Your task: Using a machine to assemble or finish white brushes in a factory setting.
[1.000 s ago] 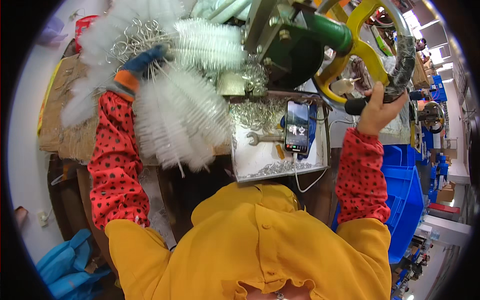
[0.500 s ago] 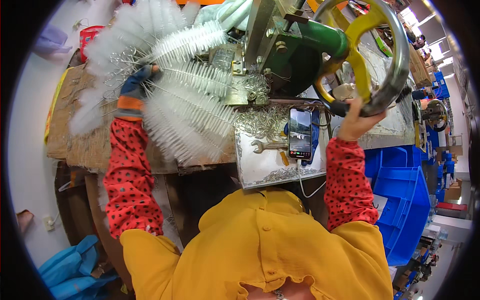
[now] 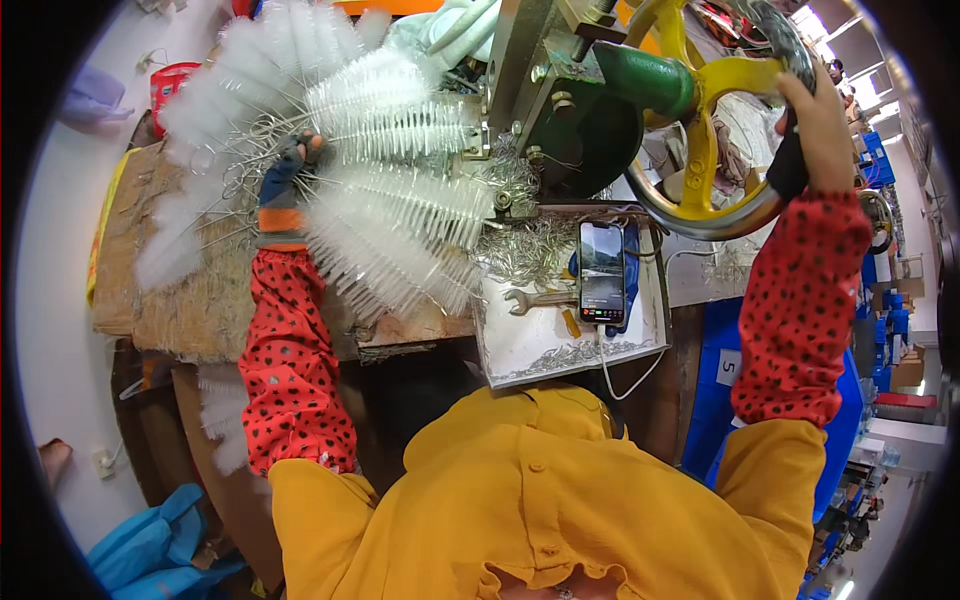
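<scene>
Bristles of the white brushes could snag: left hand clenched on their wire stems, right hand gripping the yellow handwheel above the worktop edge.

R hand higher on handwheel; wheel prob. turned.

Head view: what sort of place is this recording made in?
Most likely a small brush-making workshop. The left hand holds white bottle brushes at a green machine, the right hand grips its yellow handwheel, and wire scraps fill a tray with a wrench.
</scene>
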{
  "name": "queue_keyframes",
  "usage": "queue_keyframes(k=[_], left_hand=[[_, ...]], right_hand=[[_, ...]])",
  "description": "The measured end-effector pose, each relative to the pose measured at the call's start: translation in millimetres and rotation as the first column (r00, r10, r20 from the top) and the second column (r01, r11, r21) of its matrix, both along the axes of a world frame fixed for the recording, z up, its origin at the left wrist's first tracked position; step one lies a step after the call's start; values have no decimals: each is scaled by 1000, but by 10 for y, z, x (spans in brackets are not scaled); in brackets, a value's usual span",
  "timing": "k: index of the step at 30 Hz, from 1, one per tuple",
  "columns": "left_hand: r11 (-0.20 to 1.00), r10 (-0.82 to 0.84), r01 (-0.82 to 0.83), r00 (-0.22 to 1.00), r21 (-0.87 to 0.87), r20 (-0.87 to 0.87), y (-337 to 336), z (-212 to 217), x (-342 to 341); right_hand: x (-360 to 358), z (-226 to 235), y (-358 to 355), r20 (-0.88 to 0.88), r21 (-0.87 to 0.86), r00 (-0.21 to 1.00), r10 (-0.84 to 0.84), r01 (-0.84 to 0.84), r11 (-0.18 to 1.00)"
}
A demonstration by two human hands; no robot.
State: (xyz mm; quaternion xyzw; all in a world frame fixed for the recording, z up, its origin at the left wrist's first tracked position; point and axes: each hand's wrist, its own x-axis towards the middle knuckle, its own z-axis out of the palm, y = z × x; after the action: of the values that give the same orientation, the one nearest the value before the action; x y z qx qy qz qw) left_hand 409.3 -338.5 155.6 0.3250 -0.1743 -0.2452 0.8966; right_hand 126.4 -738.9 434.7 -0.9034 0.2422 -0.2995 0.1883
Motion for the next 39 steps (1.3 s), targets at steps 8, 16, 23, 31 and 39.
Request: queue_keyframes(k=[8, 16, 23, 31, 39], left_hand=[[990, -17, 42, 984, 138, -177, -158, 18, -55], [994, -102, 105, 991, 33, -91, -91, 9, -65], [971, -39, 56, 996, 232, -77, -149, 285, -241], [890, -84, -41, 964, 454, 252, 33, 323, -363], [704, 477, -421, 877, 572, 58, 1, 139, -223]], right_hand=[[536, 311, -924, -243, 175, 956, 167, -126, 976], [234, 243, -81, -73, 104, 981, 180, -172, 980], [-309, -1584, 672, 743, -5, 664, 84, -121, 993], [-414, -427, 300, 144, 308, 989, -40, -6, 951], [-109, -63, -129, 32, 47, 999, 36, -38, 998]])
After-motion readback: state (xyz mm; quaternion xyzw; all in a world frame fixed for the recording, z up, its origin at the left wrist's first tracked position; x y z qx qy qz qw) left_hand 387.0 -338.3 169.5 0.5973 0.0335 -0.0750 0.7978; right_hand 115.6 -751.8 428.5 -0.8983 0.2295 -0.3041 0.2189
